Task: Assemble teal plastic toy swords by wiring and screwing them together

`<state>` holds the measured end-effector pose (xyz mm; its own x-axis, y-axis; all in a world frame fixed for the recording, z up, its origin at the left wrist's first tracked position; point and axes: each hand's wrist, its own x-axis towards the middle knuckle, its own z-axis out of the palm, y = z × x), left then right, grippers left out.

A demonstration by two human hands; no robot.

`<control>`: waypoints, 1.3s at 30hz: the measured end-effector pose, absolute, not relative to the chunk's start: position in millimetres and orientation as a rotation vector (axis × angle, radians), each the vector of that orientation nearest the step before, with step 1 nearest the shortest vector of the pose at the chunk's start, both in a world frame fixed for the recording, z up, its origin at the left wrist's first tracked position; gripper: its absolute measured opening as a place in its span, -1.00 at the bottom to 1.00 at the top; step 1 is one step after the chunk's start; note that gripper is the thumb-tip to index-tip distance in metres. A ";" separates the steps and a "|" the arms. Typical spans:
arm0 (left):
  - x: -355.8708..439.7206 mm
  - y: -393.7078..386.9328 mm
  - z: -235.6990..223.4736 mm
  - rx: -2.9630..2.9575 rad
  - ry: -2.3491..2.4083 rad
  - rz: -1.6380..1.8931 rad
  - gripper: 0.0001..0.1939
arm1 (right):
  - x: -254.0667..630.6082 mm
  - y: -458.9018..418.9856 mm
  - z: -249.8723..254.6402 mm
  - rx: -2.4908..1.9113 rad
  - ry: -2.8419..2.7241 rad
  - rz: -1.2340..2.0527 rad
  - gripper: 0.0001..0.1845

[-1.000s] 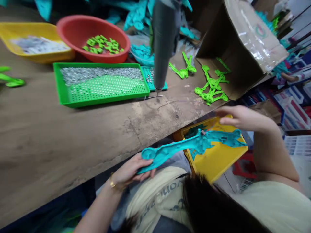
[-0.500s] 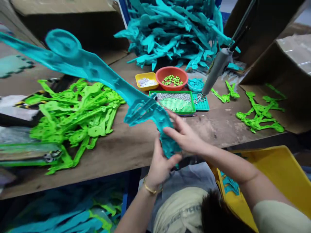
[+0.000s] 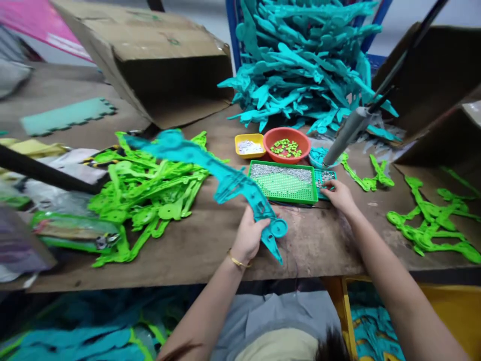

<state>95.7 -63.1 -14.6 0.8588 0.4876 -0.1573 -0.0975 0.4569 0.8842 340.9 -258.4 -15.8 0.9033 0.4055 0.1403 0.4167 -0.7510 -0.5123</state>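
Note:
My left hand [image 3: 251,234] is closed around the near end of a long teal plastic part [image 3: 229,178], which slants away to the upper left over a green heap. Its near end shows a round disc and a pointed tip. My right hand [image 3: 338,194] reaches to the small teal tray [image 3: 323,176] of little metal pieces, fingertips bent together at its near edge. Whether they pinch a piece is too small to see. Left of that hand lies a green perforated tray [image 3: 283,193] with many tiny silvery pieces.
A grey powered screwdriver [image 3: 347,135] hangs over the teal tray. Behind the trays stand a red bowl [image 3: 287,133] and a yellow dish [image 3: 249,146]. Green plastic parts [image 3: 150,195] lie left, more [image 3: 428,215] right. A teal pile [image 3: 300,75] rises behind, a cardboard box [image 3: 165,45] beside it.
My right hand has let go of the teal part and moved right to the small tray. My left hand still holds the part, now lowered and turned. The view has shifted.

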 end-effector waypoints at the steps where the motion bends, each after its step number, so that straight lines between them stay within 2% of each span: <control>1: 100.3 -63.7 -14.0 1.044 0.411 0.334 -0.51 | 343.0 -254.7 -19.5 -2.534 -0.613 -0.023 -0.79; 6: 112.6 -63.8 -16.7 0.966 0.385 0.267 -0.48 | 342.8 -247.4 -27.9 -2.628 -0.666 -0.054 -0.78; 11: 124.1 -73.2 -22.7 0.802 0.352 0.222 -0.63 | 341.3 -242.3 -30.2 -2.721 -0.603 -0.126 -0.70; 16: 125.2 -76.2 -28.9 0.848 0.445 0.237 -0.52 | 311.7 -266.0 -17.5 -2.758 -0.575 -0.134 -0.74; 18: 122.3 -75.8 -31.2 0.854 0.448 0.215 -0.50 | 278.8 -278.6 -8.7 -2.694 -0.653 -0.038 -0.79; 21: 119.3 -77.8 -35.3 0.912 0.418 0.171 -0.50 | 225.8 -280.0 4.2 -2.351 -0.951 0.183 -0.84; 25: 119.1 -83.6 -41.7 1.113 0.355 0.242 -0.54 | 191.4 -243.6 10.3 -2.042 -1.203 -0.097 -0.85; 31: 120.0 -85.9 -47.8 1.195 0.286 0.328 -0.57 | 199.5 -206.3 -7.8 -2.190 -1.504 -0.422 -0.74; 34: 120.1 -84.6 -49.9 1.087 0.343 0.281 -0.55 | 223.6 -220.7 -13.9 -2.249 -1.266 -0.430 -0.69; 39: 119.6 -83.5 -48.0 1.005 0.361 0.192 -0.55 | 289.1 -243.3 -10.5 -2.725 -0.694 -0.316 -0.69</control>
